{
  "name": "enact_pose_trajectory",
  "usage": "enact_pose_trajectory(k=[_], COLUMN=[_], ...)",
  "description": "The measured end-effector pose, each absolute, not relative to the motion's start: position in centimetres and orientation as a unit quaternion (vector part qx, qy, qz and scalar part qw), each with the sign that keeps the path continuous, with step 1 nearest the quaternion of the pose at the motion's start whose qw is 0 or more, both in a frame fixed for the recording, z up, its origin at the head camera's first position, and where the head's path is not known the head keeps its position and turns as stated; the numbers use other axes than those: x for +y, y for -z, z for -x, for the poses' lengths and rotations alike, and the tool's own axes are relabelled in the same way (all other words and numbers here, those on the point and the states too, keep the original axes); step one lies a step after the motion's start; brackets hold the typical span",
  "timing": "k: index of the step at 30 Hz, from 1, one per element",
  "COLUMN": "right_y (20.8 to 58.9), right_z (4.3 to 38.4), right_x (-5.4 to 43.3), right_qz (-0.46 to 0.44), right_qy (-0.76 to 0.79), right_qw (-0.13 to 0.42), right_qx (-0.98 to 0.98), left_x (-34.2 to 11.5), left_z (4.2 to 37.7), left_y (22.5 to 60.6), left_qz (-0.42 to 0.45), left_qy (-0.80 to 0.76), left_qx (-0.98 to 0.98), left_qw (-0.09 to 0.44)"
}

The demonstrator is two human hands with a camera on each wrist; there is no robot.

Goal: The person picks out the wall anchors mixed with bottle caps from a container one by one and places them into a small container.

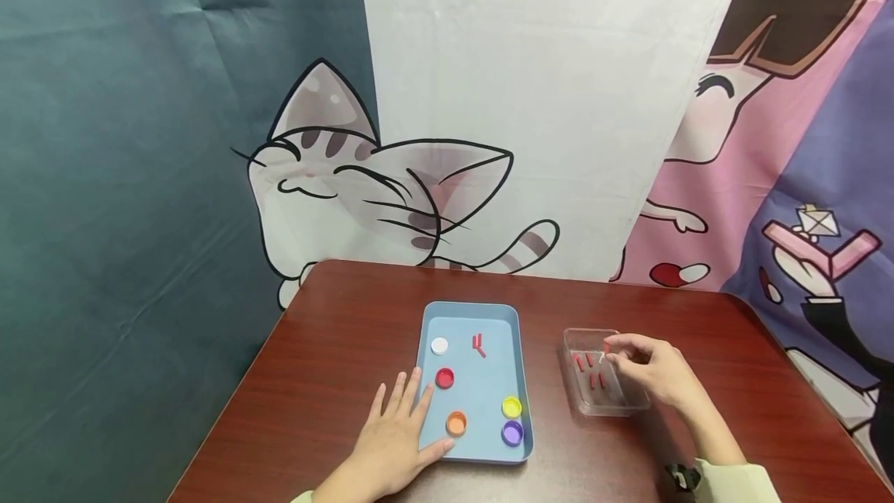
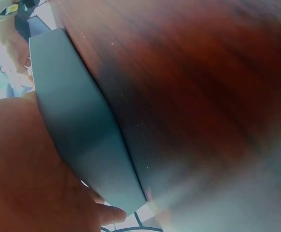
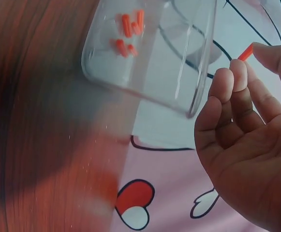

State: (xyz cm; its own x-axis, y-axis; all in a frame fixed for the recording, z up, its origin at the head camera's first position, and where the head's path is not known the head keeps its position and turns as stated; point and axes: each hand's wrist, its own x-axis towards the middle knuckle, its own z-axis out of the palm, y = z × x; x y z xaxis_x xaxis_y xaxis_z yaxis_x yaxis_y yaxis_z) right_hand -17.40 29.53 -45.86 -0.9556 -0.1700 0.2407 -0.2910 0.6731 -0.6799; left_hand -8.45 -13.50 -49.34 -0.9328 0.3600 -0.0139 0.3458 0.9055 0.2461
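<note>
My right hand (image 1: 653,367) pinches a small red stick (image 3: 246,52) between thumb and fingers, above the right side of a clear plastic box (image 1: 608,412). Several similar red sticks (image 3: 126,25) lie on the bottom of that box. With fingers spread, my left hand (image 1: 391,441) rests at the left rim of a light blue tray (image 1: 482,452). In the tray sit small round cups or caps: white (image 1: 439,345), red (image 1: 445,378), orange (image 1: 456,424), yellow (image 1: 512,407) and purple (image 1: 512,433). A small group of red sticks (image 1: 478,344) lies near the tray's far end.
Both containers stand on a dark red-brown wooden table (image 1: 335,348), the box to the right of the tray. Behind the table's far edge hangs a cartoon-printed curtain (image 1: 559,99). A dark band (image 1: 682,477) is on my right wrist.
</note>
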Motion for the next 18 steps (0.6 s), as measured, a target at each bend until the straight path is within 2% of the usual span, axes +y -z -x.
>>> enact_pose_trajectory(k=[18], right_y=[46.1], right_z=[18.2], right_x=[31.6], right_qz=[-0.112], right_qy=[-0.361], right_qw=[0.060], right_qx=[-0.924], left_x=[-13.5], left_z=[8.6], left_y=[49.8], left_qz=[-0.177], left_qy=[-0.112], left_qx=[0.978], left_qw=[0.023])
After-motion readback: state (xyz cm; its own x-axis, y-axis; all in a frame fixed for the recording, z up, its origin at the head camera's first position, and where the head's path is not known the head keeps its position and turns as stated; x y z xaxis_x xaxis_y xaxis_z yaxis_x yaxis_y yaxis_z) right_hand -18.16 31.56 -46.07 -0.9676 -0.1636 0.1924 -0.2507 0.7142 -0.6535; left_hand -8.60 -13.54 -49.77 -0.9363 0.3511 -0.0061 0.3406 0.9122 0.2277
